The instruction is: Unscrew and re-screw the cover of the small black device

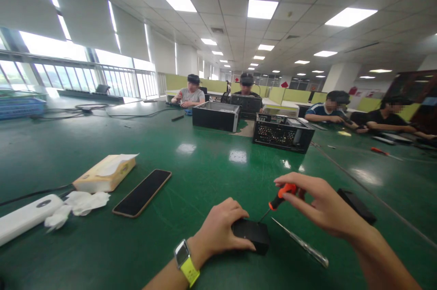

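My left hand (223, 226), with a watch on a yellow-green strap at its wrist, grips a small black box (256, 234) on the green table. My right hand (312, 199) is closed on the orange and black handle of a screwdriver (280, 195). Its thin shaft slants down to the box's far edge; whether the tip sits in a screw I cannot tell. Just right of the box lies a second screwdriver (303, 244) with a clear, silvery handle. Partly behind my right forearm is another black box (357, 206).
To the left lie a phone (142, 193), a tissue pack (105, 172), crumpled tissues (83, 202) and a white device (29, 217). Two computer cases (216, 116) (283, 134) stand farther back. An orange screwdriver (380, 151) lies at the right. Several people sit around the table's far side.
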`<state>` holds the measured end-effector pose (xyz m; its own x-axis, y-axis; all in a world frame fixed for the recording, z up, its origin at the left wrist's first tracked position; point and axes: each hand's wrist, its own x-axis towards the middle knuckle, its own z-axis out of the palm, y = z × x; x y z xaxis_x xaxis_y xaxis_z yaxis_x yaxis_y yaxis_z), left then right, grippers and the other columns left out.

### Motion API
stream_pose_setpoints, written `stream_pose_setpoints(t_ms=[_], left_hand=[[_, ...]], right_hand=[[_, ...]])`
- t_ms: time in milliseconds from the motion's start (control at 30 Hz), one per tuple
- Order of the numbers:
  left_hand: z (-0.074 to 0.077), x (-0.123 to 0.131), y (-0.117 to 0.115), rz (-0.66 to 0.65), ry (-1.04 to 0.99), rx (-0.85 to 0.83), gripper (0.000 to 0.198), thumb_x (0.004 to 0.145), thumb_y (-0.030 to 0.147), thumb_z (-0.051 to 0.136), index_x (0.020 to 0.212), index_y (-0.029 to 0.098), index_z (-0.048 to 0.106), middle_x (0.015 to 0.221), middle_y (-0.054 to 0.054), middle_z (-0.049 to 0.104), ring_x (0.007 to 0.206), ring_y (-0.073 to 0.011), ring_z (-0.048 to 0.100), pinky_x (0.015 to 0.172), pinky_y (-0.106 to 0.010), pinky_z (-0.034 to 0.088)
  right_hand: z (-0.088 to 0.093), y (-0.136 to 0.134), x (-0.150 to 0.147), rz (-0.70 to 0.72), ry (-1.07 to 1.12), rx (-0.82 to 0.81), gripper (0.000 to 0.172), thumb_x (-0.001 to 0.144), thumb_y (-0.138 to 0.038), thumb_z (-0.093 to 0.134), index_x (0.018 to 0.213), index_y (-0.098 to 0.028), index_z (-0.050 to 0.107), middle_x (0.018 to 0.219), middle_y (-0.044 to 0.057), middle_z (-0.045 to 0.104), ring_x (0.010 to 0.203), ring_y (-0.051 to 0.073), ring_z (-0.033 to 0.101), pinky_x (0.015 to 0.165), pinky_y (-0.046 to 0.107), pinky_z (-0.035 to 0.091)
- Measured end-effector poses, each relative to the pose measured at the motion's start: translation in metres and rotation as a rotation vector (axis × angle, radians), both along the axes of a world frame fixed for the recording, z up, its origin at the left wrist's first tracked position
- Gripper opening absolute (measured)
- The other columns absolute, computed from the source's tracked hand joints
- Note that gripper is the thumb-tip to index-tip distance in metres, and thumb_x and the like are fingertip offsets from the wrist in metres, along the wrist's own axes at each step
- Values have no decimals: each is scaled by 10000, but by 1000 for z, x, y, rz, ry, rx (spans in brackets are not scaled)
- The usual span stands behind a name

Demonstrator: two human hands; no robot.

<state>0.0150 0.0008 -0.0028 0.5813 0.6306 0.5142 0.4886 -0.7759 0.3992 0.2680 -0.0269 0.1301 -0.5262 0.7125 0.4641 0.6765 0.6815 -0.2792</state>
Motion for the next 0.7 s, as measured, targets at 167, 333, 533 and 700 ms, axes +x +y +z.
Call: stream_pose_setpoints(t_ms=[167, 333, 533, 700], left_hand=[[1, 0, -1, 4, 7, -7, 576, 610, 597, 853, 969, 169, 712, 862, -61, 661, 796, -231, 580, 683, -302, 461], [0, -1, -1, -6, 0, 0, 556, 620, 588, 850, 960, 168, 720, 857, -57, 662, 785, -220, 578, 679, -293, 462], [-1, -1, 0, -11, -12, 23, 544, 612, 587, 856, 934, 165, 737, 854, -50, 660, 776, -206, 588, 652, -279, 450], [-3, -1, 1, -17, -27, 37, 537, 607, 583, 861, 922, 164, 747, 868, -54, 663, 774, -200, 597, 650, -275, 451]], right_hand=[[-9, 4, -9, -145, 86, 110, 385, 943, -378, 523, 629, -188, 638, 503, -24, 552, 442, 110, 485, 497, 248, 349], [-10, 3, -15, -249, 307, 174, 431, 933, -382, 530, 558, -178, 584, 471, -40, 467, 430, 97, 428, 470, 241, 310], [-18, 4, -27, -175, 237, 92, 453, 948, -384, 500, 544, -180, 532, 471, -47, 457, 429, 90, 419, 483, 235, 299], [-25, 12, -27, -174, 155, 95, 455, 950, -376, 486, 536, -188, 461, 460, -61, 404, 417, 82, 383, 481, 236, 264]])
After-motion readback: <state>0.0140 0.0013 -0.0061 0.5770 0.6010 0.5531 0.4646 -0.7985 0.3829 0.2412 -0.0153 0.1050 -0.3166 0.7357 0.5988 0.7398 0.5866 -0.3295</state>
